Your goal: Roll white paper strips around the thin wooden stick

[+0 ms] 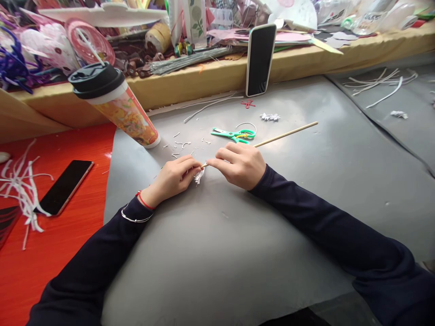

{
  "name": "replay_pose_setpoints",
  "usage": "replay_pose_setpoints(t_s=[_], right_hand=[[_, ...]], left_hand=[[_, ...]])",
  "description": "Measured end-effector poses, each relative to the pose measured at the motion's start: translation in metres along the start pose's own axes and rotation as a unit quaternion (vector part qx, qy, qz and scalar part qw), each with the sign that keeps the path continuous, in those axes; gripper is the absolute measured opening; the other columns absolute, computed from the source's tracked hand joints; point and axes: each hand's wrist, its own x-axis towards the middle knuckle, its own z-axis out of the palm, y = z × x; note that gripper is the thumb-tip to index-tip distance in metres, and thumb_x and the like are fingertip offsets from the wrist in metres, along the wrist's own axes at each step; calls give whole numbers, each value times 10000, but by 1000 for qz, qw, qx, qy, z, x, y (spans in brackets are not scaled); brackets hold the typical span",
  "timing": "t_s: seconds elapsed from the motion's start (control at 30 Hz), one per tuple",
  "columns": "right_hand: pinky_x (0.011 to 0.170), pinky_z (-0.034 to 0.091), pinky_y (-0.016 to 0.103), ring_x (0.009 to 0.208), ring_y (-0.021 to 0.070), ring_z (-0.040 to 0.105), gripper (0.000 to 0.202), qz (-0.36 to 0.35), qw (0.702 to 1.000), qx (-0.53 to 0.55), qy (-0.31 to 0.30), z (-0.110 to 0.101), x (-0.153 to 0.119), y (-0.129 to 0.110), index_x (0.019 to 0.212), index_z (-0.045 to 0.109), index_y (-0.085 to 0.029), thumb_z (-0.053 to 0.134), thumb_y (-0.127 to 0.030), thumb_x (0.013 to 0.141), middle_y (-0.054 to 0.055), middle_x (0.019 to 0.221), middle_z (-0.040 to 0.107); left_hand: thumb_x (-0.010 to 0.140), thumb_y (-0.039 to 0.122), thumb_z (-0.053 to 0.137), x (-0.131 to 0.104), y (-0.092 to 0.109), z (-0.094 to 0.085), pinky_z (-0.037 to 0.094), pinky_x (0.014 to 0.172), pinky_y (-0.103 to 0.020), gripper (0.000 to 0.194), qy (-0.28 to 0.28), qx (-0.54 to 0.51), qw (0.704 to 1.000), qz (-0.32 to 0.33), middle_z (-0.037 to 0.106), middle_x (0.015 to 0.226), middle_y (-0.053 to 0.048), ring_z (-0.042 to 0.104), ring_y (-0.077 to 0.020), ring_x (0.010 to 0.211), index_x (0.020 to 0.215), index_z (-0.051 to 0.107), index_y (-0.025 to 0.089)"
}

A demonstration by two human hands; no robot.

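Over the grey mat my right hand (pixel 239 164) is closed around a thin wooden stick (pixel 288 133), whose long end sticks out to the upper right. The stick's other tip reaches the fingertips of my left hand (pixel 176 175). Those fingers pinch a small white fringed piece (pixel 199 175), perhaps cord or paper, at that tip; its strands hang below. Just beyond my right hand lie green-handled scissors (pixel 234 134) with a bit of yellow on them. White scraps (pixel 183 145) are scattered beyond my left hand.
A tilted-looking lidded cup (pixel 124 111) stands at left. A dark phone (pixel 66 187) and white strips (pixel 25 190) lie on the red surface. Another phone (pixel 261 61) stands against the cloth-covered ledge (pixel 210 70), which is crowded with craft supplies. White cords (pixel 384 83) lie at far right.
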Motion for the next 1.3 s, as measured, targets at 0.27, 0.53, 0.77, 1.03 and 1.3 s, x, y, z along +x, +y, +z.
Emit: replay_pose_setpoints(t_s=[0.27, 0.53, 0.77, 1.03, 1.3], right_hand=[[579, 248, 288, 696, 122, 426, 277, 9, 999, 19, -32, 0, -1, 1, 873, 645, -223, 376, -168, 905, 12, 717, 574], [583, 270, 270, 699, 124, 423, 268, 10, 999, 31, -24, -2, 1, 0, 874, 654, -220, 393, -162, 901, 7, 713, 590], [644, 325, 287, 762, 160, 433, 296, 35, 994, 58, -86, -6, 3, -1, 886, 657, -151, 409, -313, 906, 45, 740, 605], [622, 297, 281, 752, 154, 424, 296, 23, 997, 32, -71, -5, 3, -2, 787, 645, -153, 414, -294, 909, 35, 704, 587], [607, 294, 278, 757, 153, 437, 295, 23, 997, 24, -67, -6, 3, -3, 775, 640, -159, 424, -313, 905, 24, 700, 585]], left_hand=[[860, 172, 472, 0, -1, 0, 419, 632, -227, 111, 3, 1, 1000, 4, 579, 790, -29, 513, -108, 663, 896, 577, 159], [859, 169, 469, 0, 0, 0, 409, 610, -221, 108, 9, 0, 1000, 5, 567, 777, -27, 485, -100, 636, 887, 573, 156], [863, 188, 462, 1, 1, 0, 403, 599, -224, 123, 3, 9, 1000, 1, 567, 772, -29, 457, -97, 602, 885, 579, 158], [863, 194, 461, 0, 1, 1, 398, 591, -222, 129, 2, 16, 1000, -1, 574, 779, -31, 453, -97, 595, 885, 583, 160], [861, 195, 467, 1, 0, 1, 398, 594, -219, 120, 6, 17, 1000, 3, 570, 766, -28, 451, -96, 594, 882, 578, 158]])
